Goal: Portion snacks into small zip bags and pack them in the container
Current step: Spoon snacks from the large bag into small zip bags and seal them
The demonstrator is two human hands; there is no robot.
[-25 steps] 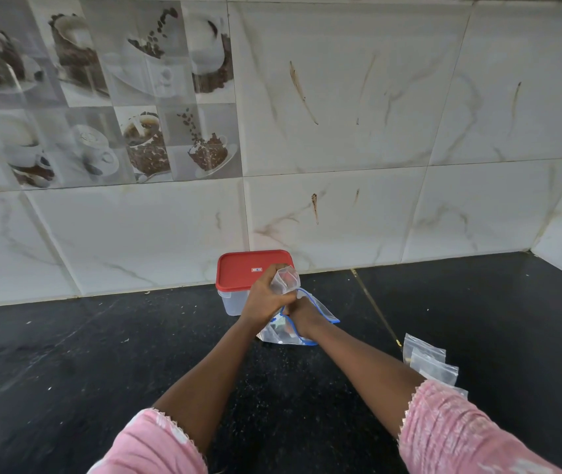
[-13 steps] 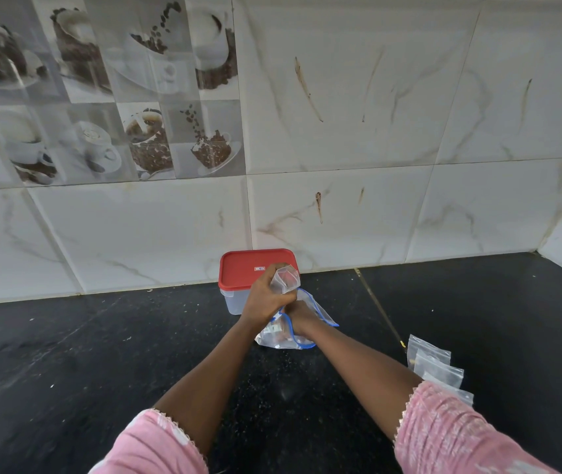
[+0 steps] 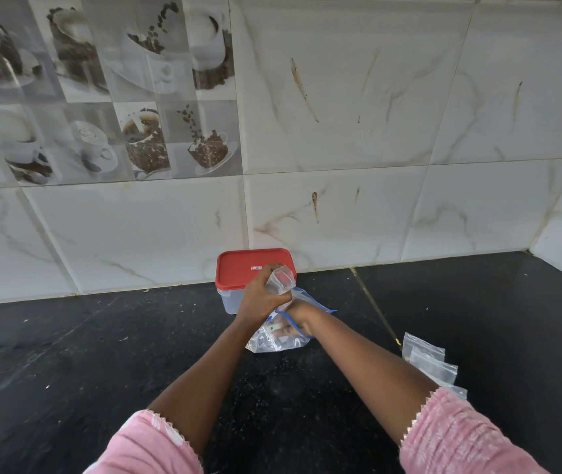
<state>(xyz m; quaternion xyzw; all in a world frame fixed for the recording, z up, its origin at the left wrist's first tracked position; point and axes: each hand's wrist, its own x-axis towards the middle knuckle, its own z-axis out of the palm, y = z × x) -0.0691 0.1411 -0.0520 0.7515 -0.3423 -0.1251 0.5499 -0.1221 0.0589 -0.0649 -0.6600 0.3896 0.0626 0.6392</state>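
A clear plastic container [image 3: 230,301] with a red lid [image 3: 245,266] stands shut on the black counter by the wall. In front of it my left hand [image 3: 257,295] grips a small clear zip bag [image 3: 281,280], its mouth up. Below lies a larger clear bag [image 3: 281,342] with a blue zip edge, holding snacks. My right hand [image 3: 295,321] is pushed inside this larger bag up to the wrist; its fingers are hidden by the plastic.
Several small clear zip bags [image 3: 426,360] lie in a loose pile on the counter right of my right forearm. The black counter [image 3: 67,354] runs to a tiled wall [image 3: 341,217] at the back and a side wall at the far right.
My right hand has gone a little deeper into the large bag, and the view has shifted slightly. The left hand keeps the small bag in the same place.
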